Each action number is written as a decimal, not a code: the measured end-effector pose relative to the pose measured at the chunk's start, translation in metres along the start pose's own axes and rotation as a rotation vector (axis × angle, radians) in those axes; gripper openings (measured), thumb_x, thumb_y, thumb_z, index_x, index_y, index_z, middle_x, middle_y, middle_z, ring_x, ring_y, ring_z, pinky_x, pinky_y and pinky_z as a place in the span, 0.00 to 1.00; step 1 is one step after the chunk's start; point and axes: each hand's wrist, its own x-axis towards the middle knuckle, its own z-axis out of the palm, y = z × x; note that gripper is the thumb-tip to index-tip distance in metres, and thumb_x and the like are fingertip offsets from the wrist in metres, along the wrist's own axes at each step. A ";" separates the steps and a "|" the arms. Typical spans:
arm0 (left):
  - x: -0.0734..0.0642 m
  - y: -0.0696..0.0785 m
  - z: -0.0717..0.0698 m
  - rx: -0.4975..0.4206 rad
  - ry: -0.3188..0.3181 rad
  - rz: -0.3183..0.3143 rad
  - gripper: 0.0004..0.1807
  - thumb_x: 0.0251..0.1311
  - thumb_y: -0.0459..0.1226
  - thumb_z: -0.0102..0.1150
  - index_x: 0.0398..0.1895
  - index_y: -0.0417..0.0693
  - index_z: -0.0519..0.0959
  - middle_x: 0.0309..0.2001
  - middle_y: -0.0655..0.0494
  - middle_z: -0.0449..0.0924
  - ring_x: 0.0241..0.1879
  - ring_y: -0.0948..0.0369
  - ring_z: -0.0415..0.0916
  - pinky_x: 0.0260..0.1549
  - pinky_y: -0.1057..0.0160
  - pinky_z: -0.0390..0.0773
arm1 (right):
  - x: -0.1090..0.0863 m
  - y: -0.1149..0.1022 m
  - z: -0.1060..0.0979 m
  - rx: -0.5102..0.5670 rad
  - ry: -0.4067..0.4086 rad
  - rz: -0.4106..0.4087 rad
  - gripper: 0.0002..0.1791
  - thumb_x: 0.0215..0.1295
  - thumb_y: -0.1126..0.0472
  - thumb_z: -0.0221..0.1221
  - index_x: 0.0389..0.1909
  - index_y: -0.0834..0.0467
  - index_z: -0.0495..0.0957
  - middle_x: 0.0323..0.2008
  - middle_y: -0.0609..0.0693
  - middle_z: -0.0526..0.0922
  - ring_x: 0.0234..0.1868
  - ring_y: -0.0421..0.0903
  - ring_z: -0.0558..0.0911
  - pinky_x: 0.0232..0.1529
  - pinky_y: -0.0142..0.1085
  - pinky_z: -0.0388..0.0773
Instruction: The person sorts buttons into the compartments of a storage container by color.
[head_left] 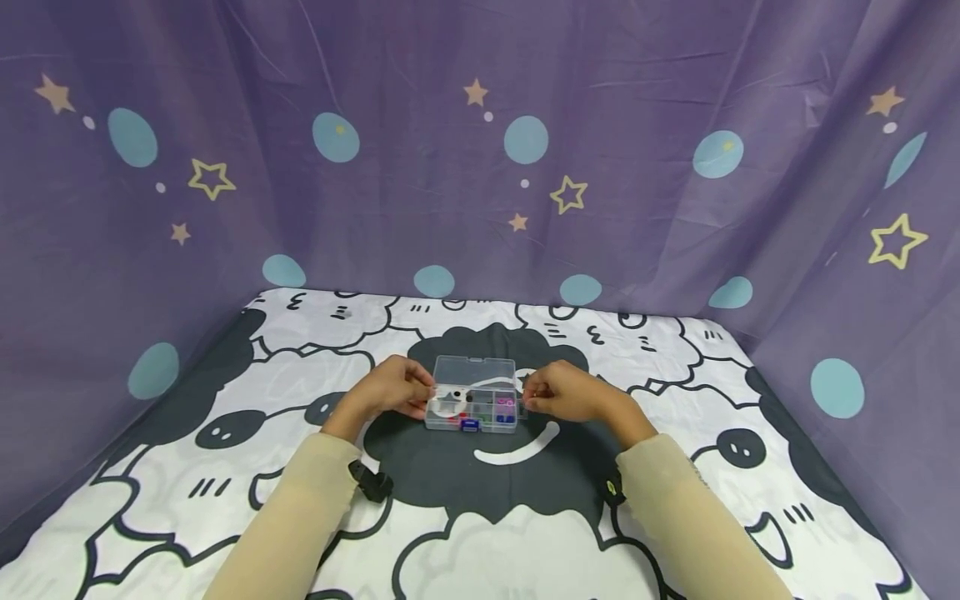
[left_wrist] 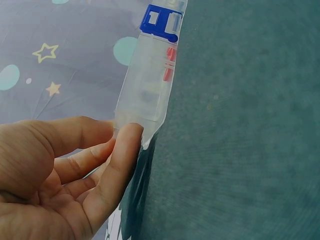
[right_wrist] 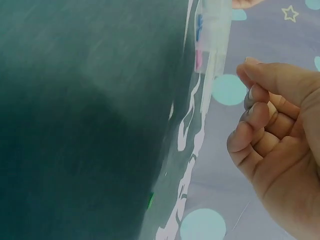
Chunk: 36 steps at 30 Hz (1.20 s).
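Observation:
A clear plastic compartment box (head_left: pixel 487 425) sits on the dark sheep face of the cloth, its see-through lid (head_left: pixel 474 369) raised at the back. A blue latch (left_wrist: pixel 160 23) is on its front. Small pink and blue pieces (head_left: pixel 506 408) lie in the right compartments, and red ones (left_wrist: pixel 169 64) show through the front wall. My left hand (head_left: pixel 396 386) grips the box's left end between thumb and fingers. Just beside the right end, my right hand (head_left: pixel 562 392) has bent fingers, with thumb and forefinger tips together; anything tiny between them is hidden.
The sheep-print cloth (head_left: pixel 495 550) covers the table, with folds near the box. A small green spot (right_wrist: pixel 150 201) shows on the cloth in the right wrist view. Behind hangs a purple curtain (head_left: pixel 435 217) with stars and dots.

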 end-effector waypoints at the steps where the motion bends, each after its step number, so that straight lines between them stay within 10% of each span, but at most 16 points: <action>1: 0.000 0.001 0.000 -0.001 0.000 -0.002 0.12 0.66 0.26 0.62 0.49 0.26 0.78 0.38 0.40 0.80 0.27 0.57 0.83 0.31 0.56 0.90 | -0.002 0.001 0.000 -0.002 0.003 0.005 0.04 0.71 0.65 0.63 0.36 0.58 0.85 0.22 0.39 0.78 0.22 0.34 0.71 0.26 0.29 0.73; 36: 0.000 0.000 0.001 -0.007 -0.003 0.004 0.12 0.66 0.26 0.62 0.50 0.26 0.78 0.37 0.39 0.80 0.26 0.57 0.82 0.31 0.57 0.90 | -0.051 0.051 -0.013 -0.057 -0.084 0.147 0.03 0.66 0.69 0.65 0.35 0.58 0.84 0.26 0.41 0.82 0.26 0.35 0.75 0.30 0.30 0.76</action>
